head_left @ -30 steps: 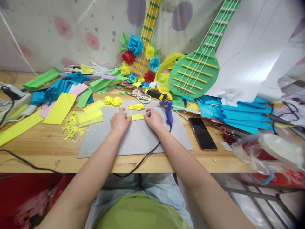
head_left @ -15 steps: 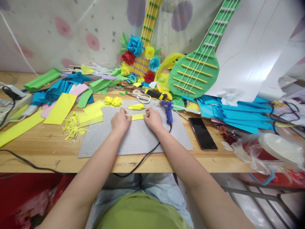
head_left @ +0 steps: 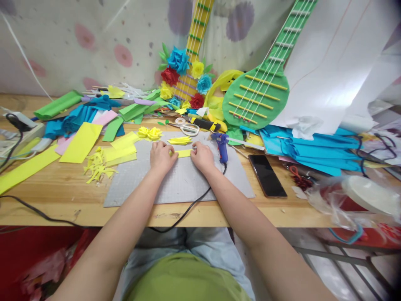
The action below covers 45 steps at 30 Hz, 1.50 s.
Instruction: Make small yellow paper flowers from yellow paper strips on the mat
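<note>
Both my hands rest on a grey cutting mat (head_left: 184,184) in the middle of the wooden table. Between them lies a short yellow paper strip (head_left: 184,153). My left hand (head_left: 162,157) pinches its left end with curled fingers. My right hand (head_left: 203,158) pinches its right end. A blue glue gun (head_left: 222,146) lies just right of my right hand, its black cord running off the table's front edge. A stack of cut yellow strips (head_left: 179,140) and two yellow paper flowers (head_left: 149,133) sit just beyond my hands.
Scissors (head_left: 184,126) and a yellow-black knife (head_left: 205,124) lie behind the mat. A black phone (head_left: 267,169) lies to the right. Yellow, green and blue paper sheets cover the left and back. Two paper guitars (head_left: 255,98) lean on the wall. A clear bag (head_left: 354,196) sits far right.
My left hand has slid a little to the right along the strip, so less yellow shows between my hands. The view has shifted slightly.
</note>
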Available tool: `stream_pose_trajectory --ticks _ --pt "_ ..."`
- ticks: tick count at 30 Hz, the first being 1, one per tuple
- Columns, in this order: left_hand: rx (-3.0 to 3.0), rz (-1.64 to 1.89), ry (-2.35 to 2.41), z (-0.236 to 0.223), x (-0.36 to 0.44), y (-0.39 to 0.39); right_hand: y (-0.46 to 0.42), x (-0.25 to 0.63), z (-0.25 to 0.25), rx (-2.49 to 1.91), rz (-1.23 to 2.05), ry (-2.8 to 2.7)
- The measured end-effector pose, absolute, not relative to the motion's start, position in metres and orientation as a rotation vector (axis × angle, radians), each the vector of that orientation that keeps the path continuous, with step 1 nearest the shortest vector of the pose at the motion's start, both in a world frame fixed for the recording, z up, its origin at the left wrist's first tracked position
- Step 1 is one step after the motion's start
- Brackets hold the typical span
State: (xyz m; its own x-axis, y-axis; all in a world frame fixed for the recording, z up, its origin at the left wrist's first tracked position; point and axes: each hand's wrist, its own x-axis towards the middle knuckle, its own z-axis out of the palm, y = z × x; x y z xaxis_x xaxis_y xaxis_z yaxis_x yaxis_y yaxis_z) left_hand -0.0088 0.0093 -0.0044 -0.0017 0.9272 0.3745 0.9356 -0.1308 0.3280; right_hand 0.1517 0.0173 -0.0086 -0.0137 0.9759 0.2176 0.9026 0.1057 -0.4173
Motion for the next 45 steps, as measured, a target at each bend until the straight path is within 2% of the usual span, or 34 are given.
stream_pose_trajectory --ticks 9,15,37,45 --pt "-2.172 -0.715 -2.093 -0.004 -0.002 0.005 0.015 0.15 -0.007 -1.845 0.158 -1.994" --pt "-2.16 -0.721 -2.102 -0.005 0.0 0.004 0.005 0.142 -0.003 -1.73 0.002 -2.04" --pt "-2.158 -0.751 -2.174 -0.004 0.001 0.003 0.007 0.157 0.001 -1.8 0.055 -2.06" --pt "-2.162 -0.748 -2.21 -0.004 0.001 0.003 0.011 0.139 -0.006 -1.461 0.046 -2.304"
